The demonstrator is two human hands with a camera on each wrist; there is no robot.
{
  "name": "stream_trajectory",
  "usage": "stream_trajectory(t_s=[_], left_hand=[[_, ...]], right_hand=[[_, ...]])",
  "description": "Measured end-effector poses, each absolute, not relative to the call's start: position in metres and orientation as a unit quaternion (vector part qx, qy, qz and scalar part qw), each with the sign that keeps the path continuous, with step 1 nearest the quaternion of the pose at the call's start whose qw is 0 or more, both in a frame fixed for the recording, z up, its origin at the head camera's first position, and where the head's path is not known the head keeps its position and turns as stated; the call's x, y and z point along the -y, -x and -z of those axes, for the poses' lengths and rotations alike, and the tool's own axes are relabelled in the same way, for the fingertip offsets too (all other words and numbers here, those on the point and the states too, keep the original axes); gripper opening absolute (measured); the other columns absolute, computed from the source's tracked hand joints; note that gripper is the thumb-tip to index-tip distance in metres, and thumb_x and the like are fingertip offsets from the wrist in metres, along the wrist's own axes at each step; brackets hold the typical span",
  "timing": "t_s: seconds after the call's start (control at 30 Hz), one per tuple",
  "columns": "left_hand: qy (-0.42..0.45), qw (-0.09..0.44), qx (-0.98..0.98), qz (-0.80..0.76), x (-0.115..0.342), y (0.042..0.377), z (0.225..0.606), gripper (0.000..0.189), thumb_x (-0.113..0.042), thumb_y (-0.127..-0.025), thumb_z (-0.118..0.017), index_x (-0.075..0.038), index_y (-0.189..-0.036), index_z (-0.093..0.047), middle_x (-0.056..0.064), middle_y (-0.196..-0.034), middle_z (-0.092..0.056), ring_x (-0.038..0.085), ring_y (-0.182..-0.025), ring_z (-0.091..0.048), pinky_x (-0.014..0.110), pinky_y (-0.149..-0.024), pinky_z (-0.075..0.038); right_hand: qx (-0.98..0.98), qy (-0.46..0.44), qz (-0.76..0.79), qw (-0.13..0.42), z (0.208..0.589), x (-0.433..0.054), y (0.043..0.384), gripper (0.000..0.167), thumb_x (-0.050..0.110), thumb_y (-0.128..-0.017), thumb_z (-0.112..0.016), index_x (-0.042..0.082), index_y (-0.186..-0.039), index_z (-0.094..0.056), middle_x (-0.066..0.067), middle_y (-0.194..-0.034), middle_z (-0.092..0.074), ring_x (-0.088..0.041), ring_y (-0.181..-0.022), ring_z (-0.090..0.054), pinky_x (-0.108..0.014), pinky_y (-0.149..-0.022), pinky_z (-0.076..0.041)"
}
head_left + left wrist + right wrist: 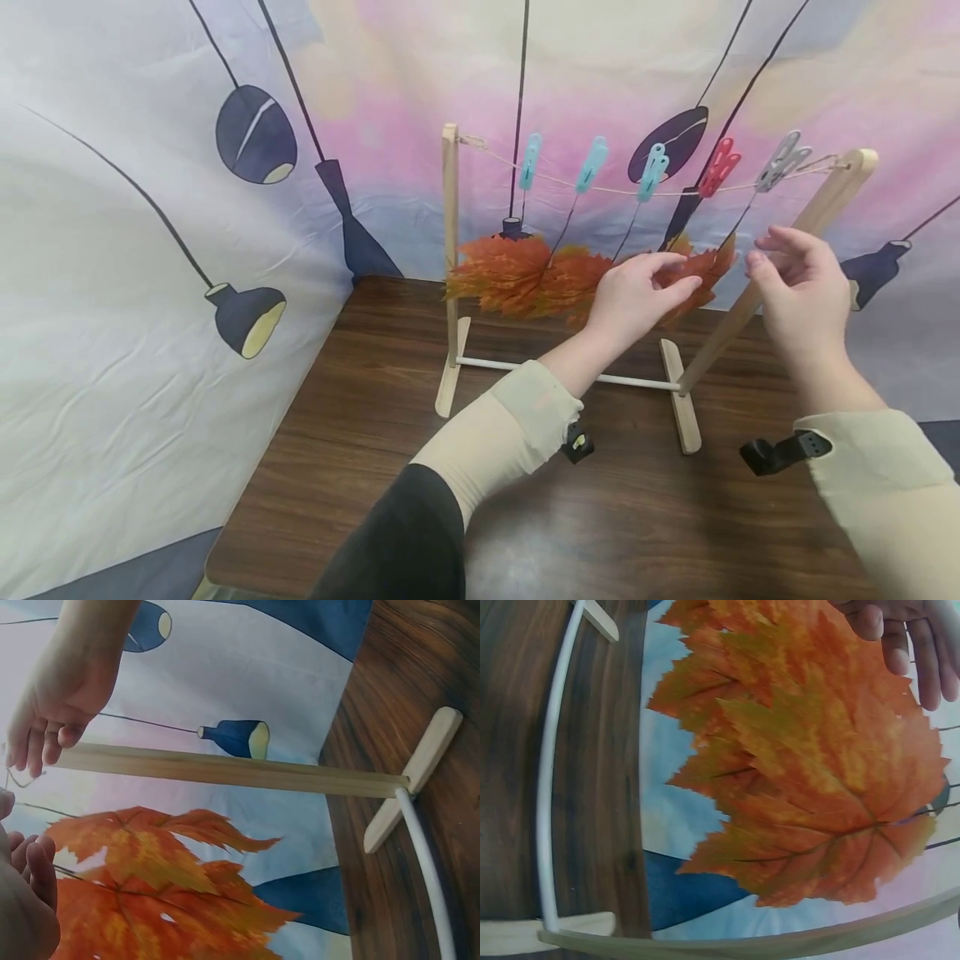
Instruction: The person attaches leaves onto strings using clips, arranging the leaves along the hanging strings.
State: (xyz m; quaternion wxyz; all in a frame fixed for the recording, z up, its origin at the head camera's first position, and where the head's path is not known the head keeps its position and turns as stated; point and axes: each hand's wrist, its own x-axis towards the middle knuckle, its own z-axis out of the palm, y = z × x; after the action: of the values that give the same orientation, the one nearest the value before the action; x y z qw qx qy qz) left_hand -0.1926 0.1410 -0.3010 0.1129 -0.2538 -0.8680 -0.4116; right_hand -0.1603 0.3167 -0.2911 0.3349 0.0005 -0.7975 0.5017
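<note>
Orange artificial maple leaves (498, 275) hang by thin dark stems from a string on a wooden rack (452, 242). Three light blue clothespins (592, 164), a red clothespin (720, 168) and a grey clothespin (780, 162) clip them there. My left hand (626, 296) is in front of the right-hand leaves, fingers loosely bent and nothing held. Beside the rack's right post (847, 187), my right hand (806, 292) is raised with relaxed fingers, also holding nothing visible. The left wrist view shows leaves (150, 855) close to the left hand (30, 892).
The rack stands on a brown wooden table (360, 467), its flat feet (680, 400) joined by a white rod (637, 382). Behind it hangs a cloth backdrop (135, 400) printed with dark lamps. Black wrist cameras (783, 452) are strapped at both cuffs.
</note>
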Motion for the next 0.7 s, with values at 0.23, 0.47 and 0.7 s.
stream_trajectory(t_s=[0.23, 0.47, 0.7], left_hand=[[0.277, 0.113, 0.872, 0.388, -0.129, 0.188, 0.319, 0.039, -0.04, -0.086, -0.066, -0.02, -0.12, -0.064, -0.01, -0.111, -0.063, -0.004, -0.078, -0.053, 0.009, -0.072, -0.039], [0.264, 0.11, 0.866, 0.41, -0.119, 0.185, 0.333, 0.039, -0.039, -0.085, -0.067, -0.02, -0.119, -0.064, -0.01, -0.104, -0.063, -0.004, -0.075, -0.051, 0.01, -0.067, -0.039], [0.248, 0.099, 0.864, 0.427, -0.108, 0.186, 0.353, 0.038, -0.039, -0.086, -0.066, -0.018, -0.118, -0.064, -0.008, -0.106, -0.064, -0.001, -0.078, -0.054, 0.012, -0.067, -0.041]], right_hand=[[0.805, 0.019, -0.491, 0.333, 0.316, -0.306, 0.157, 0.036, 0.012, -0.089, -0.064, 0.011, -0.124, -0.056, 0.018, -0.099, -0.059, 0.003, -0.077, -0.056, -0.012, -0.068, -0.041], [0.805, 0.015, -0.491, 0.333, 0.334, -0.3, 0.154, 0.037, 0.012, -0.089, -0.063, 0.008, -0.124, -0.056, 0.02, -0.098, -0.057, 0.004, -0.079, -0.056, -0.012, -0.069, -0.041], [0.818, 0.012, -0.473, 0.328, 0.351, -0.297, 0.151, 0.04, 0.009, -0.088, -0.063, 0.001, -0.126, -0.053, 0.02, -0.1, -0.055, 0.008, -0.079, -0.054, -0.011, -0.069, -0.04]])
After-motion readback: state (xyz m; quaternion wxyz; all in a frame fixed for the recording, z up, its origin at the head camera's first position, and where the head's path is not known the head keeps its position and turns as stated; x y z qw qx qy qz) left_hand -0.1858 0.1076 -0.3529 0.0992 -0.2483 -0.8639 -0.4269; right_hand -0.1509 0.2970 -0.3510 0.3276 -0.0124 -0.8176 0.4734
